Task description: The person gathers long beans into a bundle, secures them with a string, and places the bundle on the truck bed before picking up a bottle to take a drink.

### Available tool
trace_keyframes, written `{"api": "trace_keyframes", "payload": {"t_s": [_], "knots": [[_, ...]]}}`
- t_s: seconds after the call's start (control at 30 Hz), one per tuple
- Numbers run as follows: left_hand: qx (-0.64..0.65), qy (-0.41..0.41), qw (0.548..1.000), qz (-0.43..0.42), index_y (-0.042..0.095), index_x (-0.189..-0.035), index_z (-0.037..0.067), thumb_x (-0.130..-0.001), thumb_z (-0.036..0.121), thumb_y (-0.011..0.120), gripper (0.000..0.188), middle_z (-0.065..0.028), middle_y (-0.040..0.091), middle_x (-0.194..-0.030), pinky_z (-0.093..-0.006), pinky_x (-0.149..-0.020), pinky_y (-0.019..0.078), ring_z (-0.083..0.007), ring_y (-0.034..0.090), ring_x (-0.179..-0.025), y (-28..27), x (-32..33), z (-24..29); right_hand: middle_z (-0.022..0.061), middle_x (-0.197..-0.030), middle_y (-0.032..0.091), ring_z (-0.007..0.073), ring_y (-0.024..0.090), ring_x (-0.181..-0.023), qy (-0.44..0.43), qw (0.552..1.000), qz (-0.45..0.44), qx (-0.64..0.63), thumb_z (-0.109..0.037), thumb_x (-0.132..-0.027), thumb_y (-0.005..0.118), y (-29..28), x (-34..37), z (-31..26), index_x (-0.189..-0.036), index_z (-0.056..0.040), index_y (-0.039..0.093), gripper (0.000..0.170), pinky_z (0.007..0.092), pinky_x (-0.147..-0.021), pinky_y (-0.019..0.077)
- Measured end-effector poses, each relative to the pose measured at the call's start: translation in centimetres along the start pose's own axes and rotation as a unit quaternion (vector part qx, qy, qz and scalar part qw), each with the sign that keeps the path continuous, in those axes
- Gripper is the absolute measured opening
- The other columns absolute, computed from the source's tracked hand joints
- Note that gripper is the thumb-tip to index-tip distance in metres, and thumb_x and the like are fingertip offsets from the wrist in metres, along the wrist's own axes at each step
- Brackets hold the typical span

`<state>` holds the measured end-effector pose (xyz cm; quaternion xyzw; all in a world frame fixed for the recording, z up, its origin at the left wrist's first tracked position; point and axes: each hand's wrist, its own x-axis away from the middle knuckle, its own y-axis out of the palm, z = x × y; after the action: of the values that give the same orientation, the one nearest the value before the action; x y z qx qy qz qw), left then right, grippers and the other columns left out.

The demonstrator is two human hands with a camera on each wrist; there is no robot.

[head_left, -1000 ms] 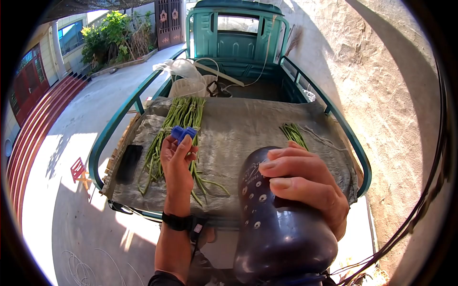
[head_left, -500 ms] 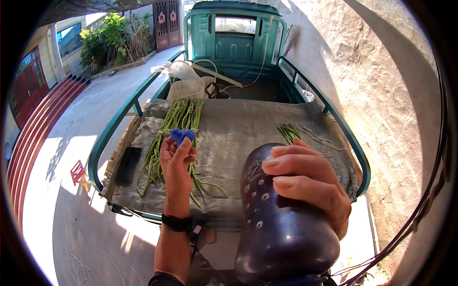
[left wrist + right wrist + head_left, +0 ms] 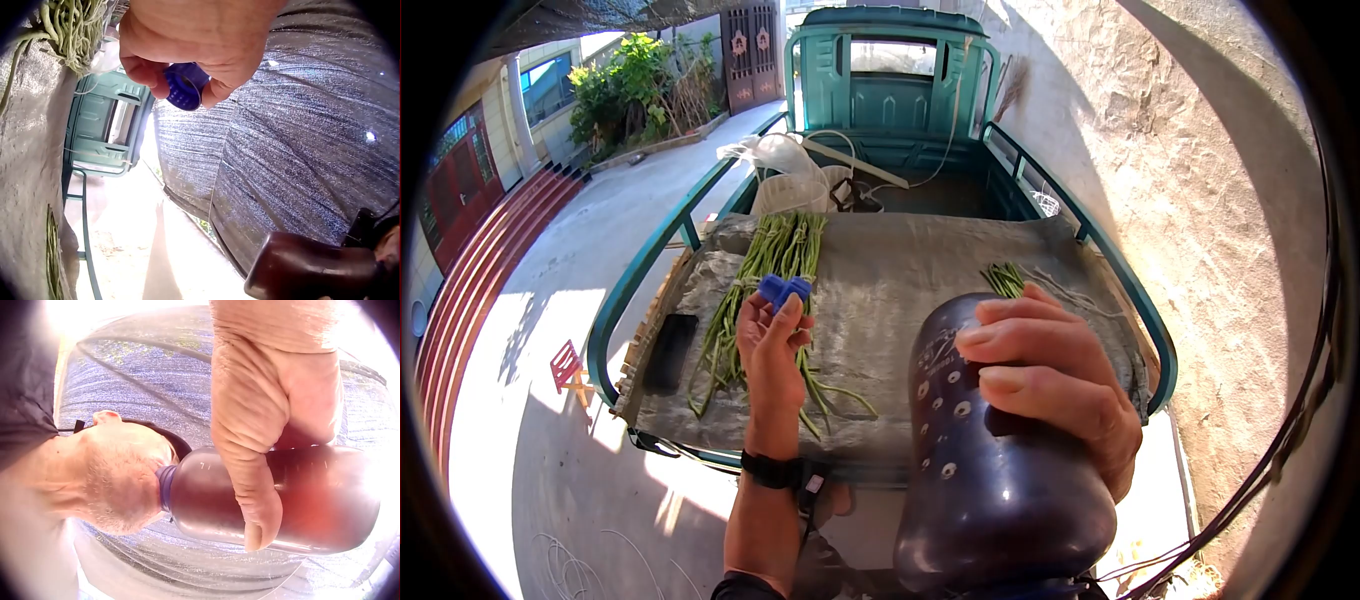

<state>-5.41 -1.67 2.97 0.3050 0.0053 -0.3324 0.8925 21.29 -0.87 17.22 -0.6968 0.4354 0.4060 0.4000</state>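
My right hand (image 3: 1060, 385) grips a dark, translucent water bottle (image 3: 1000, 500) with pale printed marks, fingers over one side. In the right wrist view the thumb lies across the bottle (image 3: 325, 506), which is tipped up with its purple neck (image 3: 165, 487) at the person's mouth. My left hand (image 3: 775, 350) pinches a blue bottle cap (image 3: 784, 290) between thumb and fingers; its hollow underside shows in the left wrist view. Behind that hand, tied bundles of long green beans (image 3: 785, 245) lie on the grey cloth (image 3: 900, 310). A smaller bean bundle (image 3: 1004, 279) is partly hidden by the right hand.
The cloth covers the rear of a green cargo tricycle bed with side rails (image 3: 1115, 270). A black phone (image 3: 670, 353) lies left of the beans. Toward the cab stand white buckets (image 3: 790, 193) and a plastic bag. A rough wall (image 3: 1200, 200) rises at right; a red stool (image 3: 565, 362) stands at left.
The bottle and right hand have shifted slightly right in the head view, the bottle's far end a little higher. The left hand keeps the cap in nearly the same place.
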Motion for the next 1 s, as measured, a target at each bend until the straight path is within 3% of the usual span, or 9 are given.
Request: {"api": "trace_keyframes", "payload": {"t_s": [0.47,0.57,0.73,1.0], "knots": [[0.000,-0.002,1.000,0.005,0.056,-0.124,0.011,-0.095,0.023,0.081,0.040,0.0023,0.065,-0.097,-0.0253,-0.068,0.0484,-0.0111,0.067,-0.080,0.6,0.3,-0.1,0.0113,-0.113,0.076,0.0311,0.072,-0.112,-0.007,1.000,0.007,0.003,-0.016,-0.082,0.079,-0.3,0.0,0.0,-0.109,-0.0119,0.076,0.027,0.0500,-0.109,0.0477],[0.000,0.003,1.000,0.006,0.057,-0.129,0.005,-0.091,0.026,0.083,0.051,0.0005,0.066,-0.101,-0.0229,-0.068,0.0478,-0.0089,0.066,-0.080,0.5,0.2,-0.3,0.0108,-0.113,0.076,0.0310,0.072,-0.113,-0.007,1.000,0.002,0.005,-0.016,-0.082,0.080,-0.5,-0.1,0.0,-0.109,-0.0121,0.076,0.028,0.0502,-0.109,0.0472],[-0.002,-0.001,1.000,0.015,0.057,-0.128,0.005,-0.090,0.026,0.083,0.051,0.0003,0.066,-0.101,-0.0231,-0.068,0.0478,-0.0086,0.066,-0.080,0.9,0.5,0.0,0.0187,-0.115,0.072,0.0356,0.069,-0.117,-0.056,0.995,-0.065,0.042,-0.046,-0.094,0.073,-1.3,0.3,1.2,-0.116,-0.0093,0.066,0.044,0.0569,-0.114,0.0425],[0.011,-0.002,1.000,0.007,0.057,-0.128,0.005,-0.090,0.026,0.084,0.051,-0.0002,0.066,-0.101,-0.0231,-0.069,0.0480,-0.0087,0.066,-0.080,0.7,0.3,-0.3,0.0224,-0.114,0.072,0.0362,0.070,-0.111,-0.056,0.994,-0.093,0.002,-0.037,-0.091,0.078,-0.5,0.6,1.9,-0.118,-0.0038,0.065,0.044,0.0550,-0.104,0.0513]]}}
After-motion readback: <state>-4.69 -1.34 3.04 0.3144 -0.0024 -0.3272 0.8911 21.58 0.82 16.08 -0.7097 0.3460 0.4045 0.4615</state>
